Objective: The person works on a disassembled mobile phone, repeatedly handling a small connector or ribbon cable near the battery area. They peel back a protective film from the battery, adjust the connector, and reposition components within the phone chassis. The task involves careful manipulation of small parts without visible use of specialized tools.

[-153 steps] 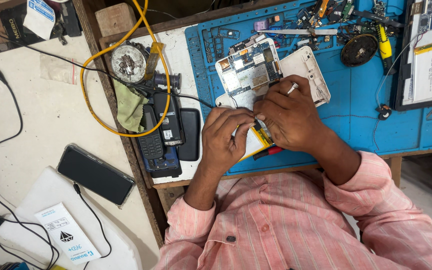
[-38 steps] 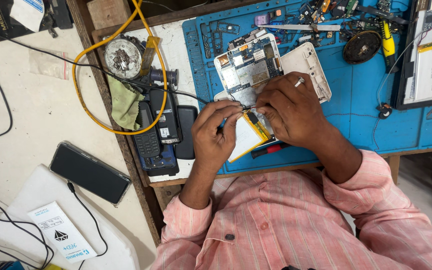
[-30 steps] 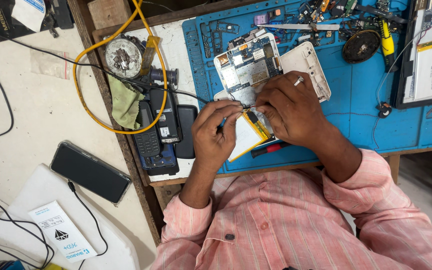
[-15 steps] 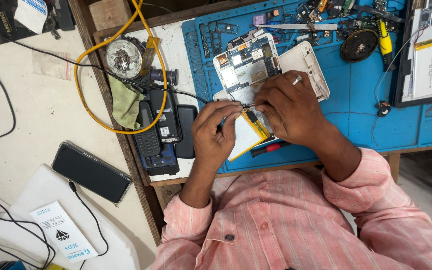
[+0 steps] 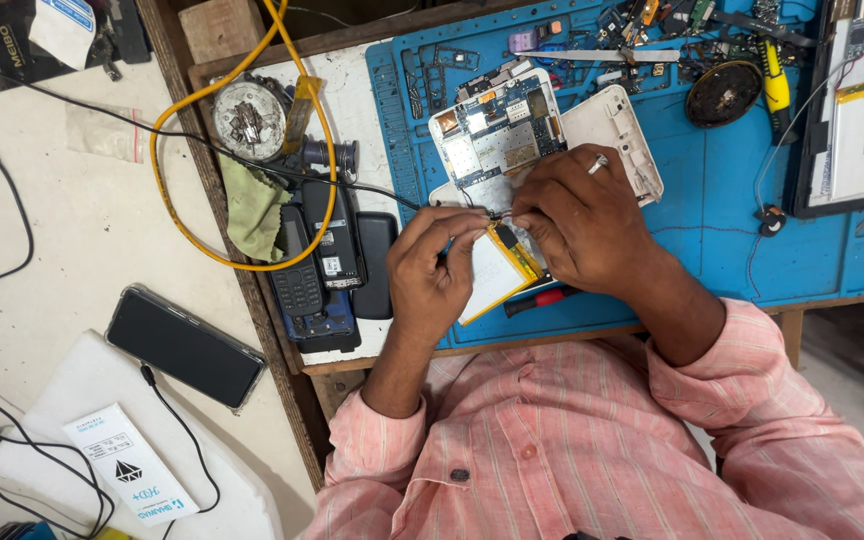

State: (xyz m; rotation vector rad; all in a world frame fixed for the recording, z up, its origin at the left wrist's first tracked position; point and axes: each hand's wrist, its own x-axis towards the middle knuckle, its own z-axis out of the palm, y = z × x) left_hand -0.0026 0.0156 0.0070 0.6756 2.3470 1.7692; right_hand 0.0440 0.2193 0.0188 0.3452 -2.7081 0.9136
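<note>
Right hand (image 5: pixel 582 225) covers the lower end of the opened phone (image 5: pixel 512 140); what its fingertips pinch is too small to identify. Left hand (image 5: pixel 437 265) grip: fingers curled, tips meeting the right hand's at a thin wire, beside the flat battery (image 5: pixel 492 275). Phone lies on the blue mat (image 5: pixel 732 220), bench centre, circuit board up, long axis from 11 to 5 o'clock. Battery partly hidden under both hands, at 6 o'clock of the phone.

bench (image 5: pixel 352 360) — wooden | on it: blue mat (image 5: pixel 732 260), black phones (image 5: pixel 337 255) | floor (image 5: pixel 72 250) — dark phone (image 5: pixel 184 347)
</note>
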